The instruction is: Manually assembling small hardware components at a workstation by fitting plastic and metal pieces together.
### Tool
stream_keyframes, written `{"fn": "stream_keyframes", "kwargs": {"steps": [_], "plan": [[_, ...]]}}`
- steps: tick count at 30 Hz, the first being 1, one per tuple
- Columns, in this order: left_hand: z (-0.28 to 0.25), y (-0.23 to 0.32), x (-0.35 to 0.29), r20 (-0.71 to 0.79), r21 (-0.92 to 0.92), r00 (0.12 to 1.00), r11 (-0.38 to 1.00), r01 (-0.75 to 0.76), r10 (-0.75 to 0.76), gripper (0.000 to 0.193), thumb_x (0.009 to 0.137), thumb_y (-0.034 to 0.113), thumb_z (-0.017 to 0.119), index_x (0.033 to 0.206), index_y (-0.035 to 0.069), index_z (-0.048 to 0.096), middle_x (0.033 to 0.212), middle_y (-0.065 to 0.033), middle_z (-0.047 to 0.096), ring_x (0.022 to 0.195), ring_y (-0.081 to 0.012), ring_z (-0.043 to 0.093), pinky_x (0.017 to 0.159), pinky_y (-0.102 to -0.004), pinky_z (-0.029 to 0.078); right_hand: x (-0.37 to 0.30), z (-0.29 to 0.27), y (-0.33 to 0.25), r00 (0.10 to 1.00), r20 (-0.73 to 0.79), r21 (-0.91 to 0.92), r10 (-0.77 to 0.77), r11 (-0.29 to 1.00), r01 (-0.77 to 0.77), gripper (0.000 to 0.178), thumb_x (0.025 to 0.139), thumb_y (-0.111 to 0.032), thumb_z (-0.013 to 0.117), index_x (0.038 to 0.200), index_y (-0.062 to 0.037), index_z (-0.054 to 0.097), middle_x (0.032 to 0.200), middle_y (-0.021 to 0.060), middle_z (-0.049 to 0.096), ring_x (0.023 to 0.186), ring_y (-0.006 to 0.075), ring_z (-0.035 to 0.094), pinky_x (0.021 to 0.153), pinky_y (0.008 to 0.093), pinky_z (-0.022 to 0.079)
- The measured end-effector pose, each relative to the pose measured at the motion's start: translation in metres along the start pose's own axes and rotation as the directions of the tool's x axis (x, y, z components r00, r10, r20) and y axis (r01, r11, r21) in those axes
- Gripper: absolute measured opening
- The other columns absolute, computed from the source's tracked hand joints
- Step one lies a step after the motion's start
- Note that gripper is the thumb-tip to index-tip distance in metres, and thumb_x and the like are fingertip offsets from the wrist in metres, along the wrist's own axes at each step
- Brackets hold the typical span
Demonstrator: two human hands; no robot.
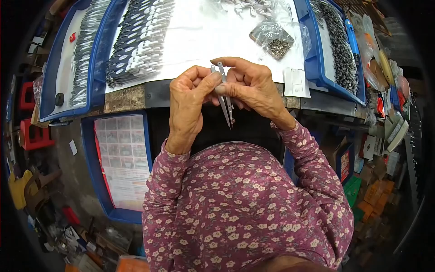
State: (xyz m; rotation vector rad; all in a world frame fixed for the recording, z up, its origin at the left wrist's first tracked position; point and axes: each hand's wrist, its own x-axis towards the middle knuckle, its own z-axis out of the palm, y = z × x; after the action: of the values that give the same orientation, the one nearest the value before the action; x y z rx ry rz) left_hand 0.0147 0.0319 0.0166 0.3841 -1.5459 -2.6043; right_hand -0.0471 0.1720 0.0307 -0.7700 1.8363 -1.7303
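Between my hands is a silver metal drawing compass (226,111), its two narrow legs pointing down toward me and nearly together. The thumb and fingers of my left hand (186,95) pinch its upper part from the left. From the other side my right hand (259,90) grips it too, thumb across the legs and index finger reaching over the top end. Fingers partly cover the hinge end. Beyond my hands, rows of white and dark compass pieces (145,43) lie on white paper (197,34). A clear bag of small brass-coloured screws (278,47) lies behind my right hand.
A blue tray (96,63) of silver metal legs stands at the left; another blue tray (322,75) with dark small parts is at the right. Below the table edge leans a blue tray (97,181) with a printed sheet. Red stools (34,131) and clutter flank the table.
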Motion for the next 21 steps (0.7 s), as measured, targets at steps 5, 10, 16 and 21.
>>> {"fn": "stream_keyframes", "kwargs": {"steps": [5,10,16,21], "plan": [[0.001,-0.003,0.003,0.009,-0.019,1.0,1.0,0.0,0.0,0.016,0.082,0.013,0.06,0.081,-0.002,0.056,0.066,-0.0037,0.057,0.051,-0.0065,0.05,0.046,-0.0174,0.041,0.0,-0.001,0.002,1.0,-0.024,-0.033,0.016,0.999,-0.017,0.04,0.081,-0.014,0.063,0.117,0.0003,0.051,0.054,-0.0036,0.048,0.039,0.0025,0.043,0.033,0.0151,0.03],[0.002,-0.007,0.005,0.004,-0.026,1.0,1.0,-0.001,0.001,0.015,0.082,0.013,0.06,0.079,-0.001,0.055,0.064,-0.003,0.055,0.049,-0.0062,0.049,0.044,-0.0172,0.04,0.001,-0.003,0.005,0.999,-0.02,-0.004,0.033,0.999,-0.033,0.041,0.081,-0.016,0.063,0.117,-0.0001,0.051,0.054,-0.0031,0.049,0.038,0.0028,0.043,0.031,0.0148,0.03],[0.001,-0.011,0.007,0.012,-0.031,1.0,1.0,-0.006,0.006,0.014,0.082,0.012,0.06,0.078,0.0,0.055,0.063,-0.0025,0.055,0.048,-0.006,0.049,0.044,-0.0169,0.04,0.0,-0.003,0.008,0.998,-0.024,-0.008,0.062,0.998,-0.062,0.042,0.081,-0.015,0.063,0.118,-0.0001,0.051,0.054,-0.0024,0.051,0.038,0.0029,0.044,0.031,0.0146,0.03],[0.002,-0.012,0.007,0.006,-0.045,1.0,0.999,-0.01,0.01,0.013,0.081,0.011,0.06,0.077,0.0,0.055,0.062,-0.0019,0.054,0.048,-0.006,0.049,0.044,-0.017,0.039,-0.001,-0.003,0.01,0.997,-0.031,-0.018,0.064,0.998,-0.064,0.043,0.081,-0.013,0.063,0.119,-0.0002,0.05,0.055,-0.0019,0.052,0.039,0.003,0.045,0.031,0.0145,0.032]]}}
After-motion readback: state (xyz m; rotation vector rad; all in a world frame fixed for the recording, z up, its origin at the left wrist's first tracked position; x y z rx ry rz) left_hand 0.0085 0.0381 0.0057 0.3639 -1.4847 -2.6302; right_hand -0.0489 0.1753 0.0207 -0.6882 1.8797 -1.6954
